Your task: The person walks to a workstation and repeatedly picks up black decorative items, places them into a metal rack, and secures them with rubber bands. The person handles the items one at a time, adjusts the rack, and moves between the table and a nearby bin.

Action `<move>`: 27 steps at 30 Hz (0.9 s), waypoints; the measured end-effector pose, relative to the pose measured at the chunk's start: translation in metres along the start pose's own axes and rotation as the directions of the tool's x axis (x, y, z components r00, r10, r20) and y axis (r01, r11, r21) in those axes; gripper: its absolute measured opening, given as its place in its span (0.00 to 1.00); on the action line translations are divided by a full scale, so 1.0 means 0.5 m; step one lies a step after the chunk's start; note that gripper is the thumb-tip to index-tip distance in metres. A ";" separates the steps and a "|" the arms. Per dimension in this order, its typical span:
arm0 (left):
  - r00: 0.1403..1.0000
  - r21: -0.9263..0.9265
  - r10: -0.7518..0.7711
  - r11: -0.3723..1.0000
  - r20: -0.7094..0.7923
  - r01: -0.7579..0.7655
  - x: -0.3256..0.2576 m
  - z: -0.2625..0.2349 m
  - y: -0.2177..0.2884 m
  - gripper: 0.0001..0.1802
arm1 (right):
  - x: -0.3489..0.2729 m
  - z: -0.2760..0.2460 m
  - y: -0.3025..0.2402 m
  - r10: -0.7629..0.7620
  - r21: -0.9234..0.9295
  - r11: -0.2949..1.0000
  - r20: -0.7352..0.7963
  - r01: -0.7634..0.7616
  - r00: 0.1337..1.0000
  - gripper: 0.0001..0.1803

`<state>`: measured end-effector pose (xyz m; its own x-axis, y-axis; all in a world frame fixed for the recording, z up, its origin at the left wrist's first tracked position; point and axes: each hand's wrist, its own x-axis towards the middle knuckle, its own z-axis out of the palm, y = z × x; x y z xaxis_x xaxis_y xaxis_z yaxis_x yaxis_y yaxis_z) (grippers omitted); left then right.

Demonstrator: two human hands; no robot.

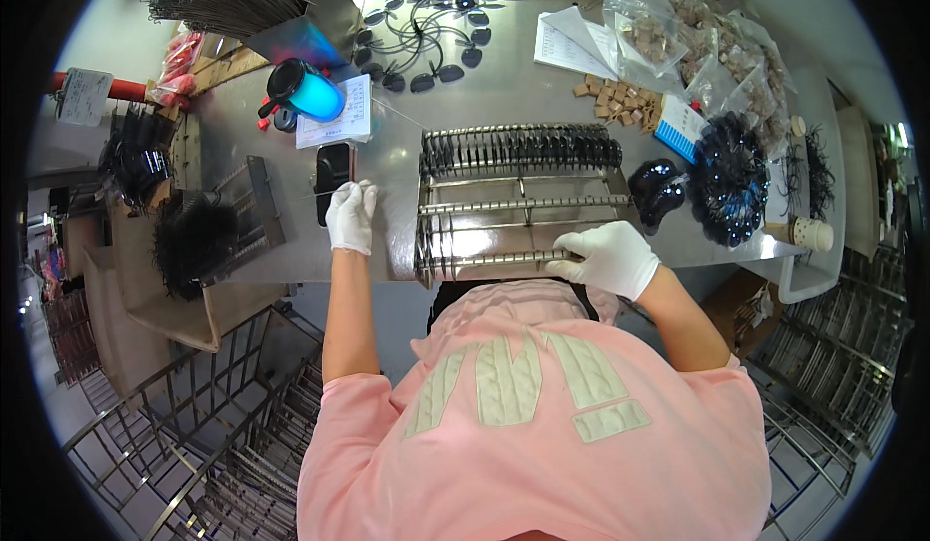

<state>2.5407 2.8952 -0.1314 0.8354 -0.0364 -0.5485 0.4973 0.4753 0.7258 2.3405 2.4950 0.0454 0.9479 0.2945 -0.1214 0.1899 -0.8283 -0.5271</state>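
Along the near edge of the steel-grey worktop (528, 98), a rectangular silver metal rack with toothed crossbars (528, 203) lies right in front of us, probably so that both hands reach it without stretching. Glossy black thin pieces (523, 151) stand in a close row at its far side; the teeth seem meant to keep them apart, sparing their faces from rubbing.

Our white-gloved right hand (612, 256) curls around the near crossbar by its right end, thumb and fingers closed about the metal, which we take as steadying the rack. Our white-gloved left hand (352, 216) is well apart from the rack, at the near end of a black phone (335, 161). Its fingertips are pinched together on what looks like a thin straight wire (314, 195), too fine for us to follow fully. The gloves likely keep fingerprints off shiny surfaces.

Beyond the rack, dark oval pieces on curved stems (472, 57) fan out in a circle, perhaps so their rims do not knock. Small brown blocks (620, 102) lie heaped to the right, probably kept within reach yet out of the way.
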 end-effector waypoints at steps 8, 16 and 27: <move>0.981 0.221 -0.055 0.975 0.184 0.014 -0.019 0.110 -0.029 0.10 | 0.008 -0.005 -0.010 0.029 0.033 0.999 0.045 -0.030 0.999 0.23; 0.988 -0.062 0.098 0.992 -0.123 -0.106 -0.012 0.072 0.061 0.22 | 0.019 0.012 -0.017 0.018 -0.015 1.000 0.058 -0.017 0.998 0.20; 0.913 0.866 0.262 0.316 0.312 -0.386 0.011 0.091 -0.033 0.23 | 0.040 0.127 0.009 -0.006 0.025 1.000 0.040 0.005 0.999 0.18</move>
<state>2.5478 2.8470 -0.1275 0.9663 -0.1826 -0.1812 0.0373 -0.5973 0.8011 2.3441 2.5275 -0.0129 0.9357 0.3184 -0.1517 0.1882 -0.8146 -0.5486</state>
